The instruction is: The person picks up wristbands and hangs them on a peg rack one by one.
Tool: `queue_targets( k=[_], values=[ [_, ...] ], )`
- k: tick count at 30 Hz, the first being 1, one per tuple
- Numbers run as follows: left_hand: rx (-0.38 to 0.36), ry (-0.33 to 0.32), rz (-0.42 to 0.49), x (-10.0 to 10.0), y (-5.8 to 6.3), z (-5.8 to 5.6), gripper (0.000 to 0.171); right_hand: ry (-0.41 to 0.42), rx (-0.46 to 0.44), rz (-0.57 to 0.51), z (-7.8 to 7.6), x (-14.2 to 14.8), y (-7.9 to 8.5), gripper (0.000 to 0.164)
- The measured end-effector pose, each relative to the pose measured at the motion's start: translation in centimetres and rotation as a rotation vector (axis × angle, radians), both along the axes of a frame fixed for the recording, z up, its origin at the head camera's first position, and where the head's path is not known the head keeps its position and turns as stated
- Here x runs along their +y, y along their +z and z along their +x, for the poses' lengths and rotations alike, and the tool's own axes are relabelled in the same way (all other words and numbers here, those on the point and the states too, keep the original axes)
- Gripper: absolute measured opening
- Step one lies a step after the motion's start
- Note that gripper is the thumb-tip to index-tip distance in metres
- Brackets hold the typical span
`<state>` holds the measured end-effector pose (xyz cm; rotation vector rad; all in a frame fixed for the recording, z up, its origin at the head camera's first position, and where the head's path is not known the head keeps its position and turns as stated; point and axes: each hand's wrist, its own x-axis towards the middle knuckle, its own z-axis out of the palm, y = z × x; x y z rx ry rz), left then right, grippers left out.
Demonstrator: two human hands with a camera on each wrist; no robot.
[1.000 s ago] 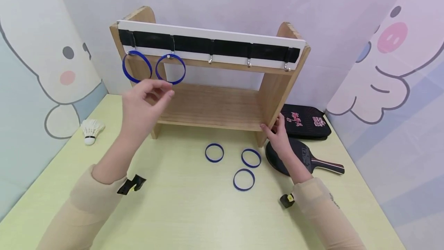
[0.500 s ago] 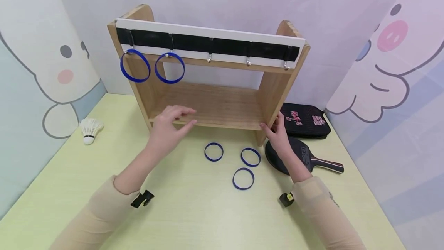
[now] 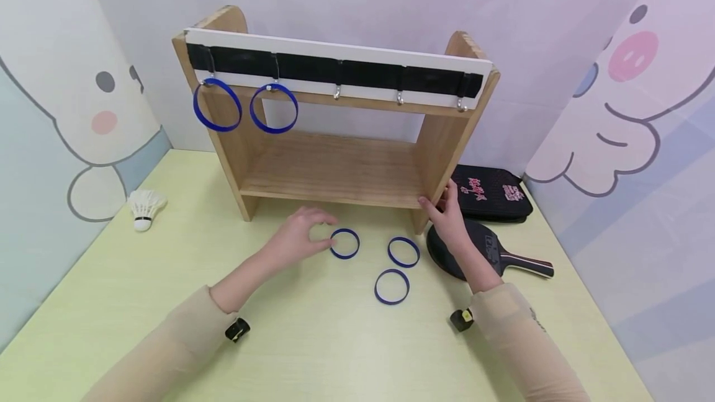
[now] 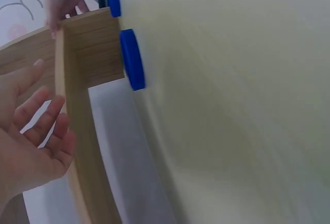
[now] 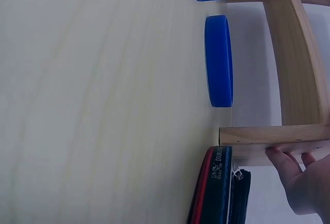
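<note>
My left hand [image 3: 296, 237] is low over the table, thumb and fingers apart. In the head view its fingertips are right at the left edge of a blue ring [image 3: 343, 257] lying flat. The left wrist view shows these fingers [image 4: 49, 118] loosely bent with nothing between them. My right hand [image 3: 449, 222] grips the lower right side of a wooden rack [image 3: 335, 166], thumb in front and fingers round the side panel. Two more blue rings lie to the right, one farther back [image 3: 403, 265] and one nearer [image 3: 391, 303]. Two others hang from the rack's left hooks, one outermost [image 3: 219, 129], one beside it [image 3: 275, 131].
Three bare hooks [image 3: 337, 93] line the right part of the rack's white and black strip [image 3: 368, 73]. A table tennis bat [image 3: 491, 253] and a black case [image 3: 491, 194] lie at right, partly behind my right arm. A shuttlecock [image 3: 145, 208] rests at far left.
My left hand has come down from beside the hanging rings, moving right to the left ring on the table. My right hand keeps its place on the rack.
</note>
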<state>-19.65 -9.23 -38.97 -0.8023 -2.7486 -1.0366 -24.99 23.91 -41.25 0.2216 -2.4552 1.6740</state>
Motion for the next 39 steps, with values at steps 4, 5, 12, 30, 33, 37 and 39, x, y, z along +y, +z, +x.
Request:
queue_targets(
  k=[4, 5, 12, 30, 33, 37, 39],
  values=[
    [-0.06, -0.078, -0.08, 0.0, -1.0, -0.7, 0.039, 0.001, -0.005, -0.001, 0.0, 0.1, 0.0, 0.07],
    [-0.075, -0.099, -0.102, 0.0, -1.3, -0.9, 0.04, 0.003, -0.005, 0.0, 0.0, 0.1, 0.0, 0.07],
    [-0.139, -0.248, -0.191, 0.0, -2.1, -1.9, 0.042, 0.009, -0.001, 0.003, 0.1, 0.1, 0.0, 0.07],
    [-0.175, -0.417, -0.268, 0.7, -3.5, -3.8, 0.02, 0.01, -0.006, -0.001, 0.1, 0.1, -0.1, 0.07],
    [-0.151, -0.42, -0.251, 0.8, -3.7, -3.9, 0.015, 0.007, -0.002, 0.002, 0.1, 0.1, -0.2, 0.07],
    [-0.125, -0.405, -0.247, 1.0, -4.0, -4.1, 0.009, 0.004, -0.002, 0.006, 0.1, 0.1, -0.2, 0.07],
    [-0.126, -0.397, -0.251, 1.1, -4.1, -4.2, 0.008, 0.012, -0.006, 0.002, 0.1, 0.0, 0.0, 0.071]
  ],
)
